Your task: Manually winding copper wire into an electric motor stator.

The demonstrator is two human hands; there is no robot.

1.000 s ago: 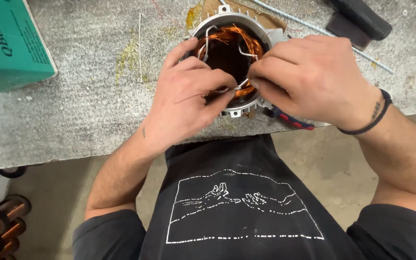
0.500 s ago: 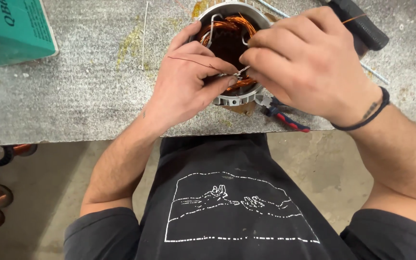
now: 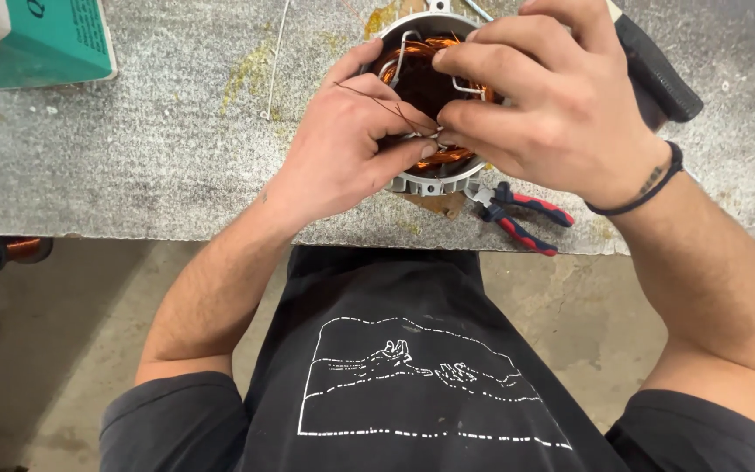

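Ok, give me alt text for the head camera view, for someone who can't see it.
Two bare hands, left hand and right hand, pinch thin copper wire over a round metal motor stator on a grey workbench. Red-handled pliers lie near the bench edge, and a teal box sits far left.

Both bare forearms reach forward over the counter's near edge, left hand and right hand meeting fingertip to fingertip, thumbs and forefingers pinched together, a dark band on the right wrist
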